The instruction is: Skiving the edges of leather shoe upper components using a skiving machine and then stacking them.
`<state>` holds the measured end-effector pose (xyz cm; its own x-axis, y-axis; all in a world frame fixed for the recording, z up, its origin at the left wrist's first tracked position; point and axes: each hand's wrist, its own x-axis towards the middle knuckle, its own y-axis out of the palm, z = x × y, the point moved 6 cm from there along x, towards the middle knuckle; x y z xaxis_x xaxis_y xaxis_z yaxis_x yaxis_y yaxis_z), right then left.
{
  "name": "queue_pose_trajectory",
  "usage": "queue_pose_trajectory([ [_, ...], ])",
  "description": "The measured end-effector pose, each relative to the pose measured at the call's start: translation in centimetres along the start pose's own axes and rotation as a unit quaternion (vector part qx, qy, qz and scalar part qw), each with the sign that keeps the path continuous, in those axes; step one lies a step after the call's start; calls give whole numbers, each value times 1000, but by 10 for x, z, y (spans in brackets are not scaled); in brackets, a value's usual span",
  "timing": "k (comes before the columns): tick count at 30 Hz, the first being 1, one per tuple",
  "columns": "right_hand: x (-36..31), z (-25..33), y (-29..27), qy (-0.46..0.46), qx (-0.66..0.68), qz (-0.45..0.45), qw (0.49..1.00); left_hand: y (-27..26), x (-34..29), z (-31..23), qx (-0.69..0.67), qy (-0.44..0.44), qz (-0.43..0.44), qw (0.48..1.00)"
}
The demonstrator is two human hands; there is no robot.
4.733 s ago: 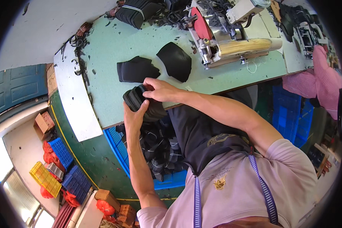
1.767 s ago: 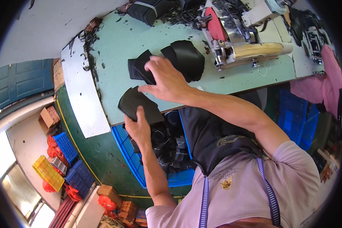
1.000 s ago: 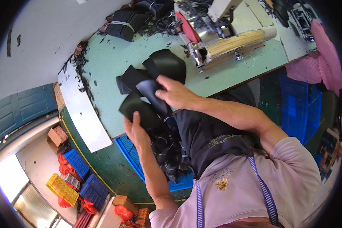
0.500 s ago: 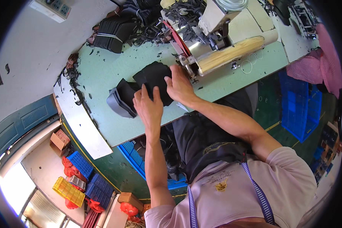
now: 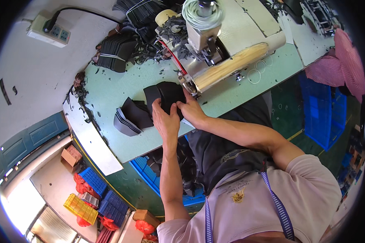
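A black curved flat piece (image 5: 160, 91), perhaps leather or fabric, lies at the near edge of the green tabletop, just left of the sewing machine's lower arm. My left hand (image 5: 165, 123) is closed on its left and near side, thumb on top. On its right side my right hand (image 5: 194, 113) also grips, with the thumb pressed near the left thumb and the fingers partly hidden beside the machine. To the left of my left hand rests a small fanned pile of similar dark pieces (image 5: 129, 119) with grey edges.
The sewing machine (image 5: 231, 60) with a wooden strip and a thread cone (image 5: 202, 16) stands at the right. Tied black stacks (image 5: 117, 50) and dark scraps lie at the back left. Below the table are a blue crate (image 5: 144, 170) and, at right, a blue bin (image 5: 322, 117).
The view has shifted, so the table sits lower. My hands have drawn closer together on the black piece, and its surface now shows a raised fold.
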<state>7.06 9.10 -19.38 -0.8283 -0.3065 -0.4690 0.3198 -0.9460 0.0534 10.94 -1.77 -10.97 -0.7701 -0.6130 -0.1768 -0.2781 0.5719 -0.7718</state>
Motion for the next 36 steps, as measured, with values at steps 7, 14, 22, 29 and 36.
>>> queue_pose_trajectory([
  [7,-8,25,-1,-11,-38,-22,999,-8,14,8,131,45,-65,988],
  [14,-9,12,-2,-13,-14,-3,1000,0,-6,-6,119,107,-55,986],
  [22,-14,17,-5,-97,11,-53,994,-7,-8,-24,88,85,-53,991],
  [29,-67,55,-27,-80,53,68,993,-15,-37,-14,-597,-140,118,781],
  [36,-111,102,-39,204,491,314,787,-36,-41,-98,-718,38,240,652],
])
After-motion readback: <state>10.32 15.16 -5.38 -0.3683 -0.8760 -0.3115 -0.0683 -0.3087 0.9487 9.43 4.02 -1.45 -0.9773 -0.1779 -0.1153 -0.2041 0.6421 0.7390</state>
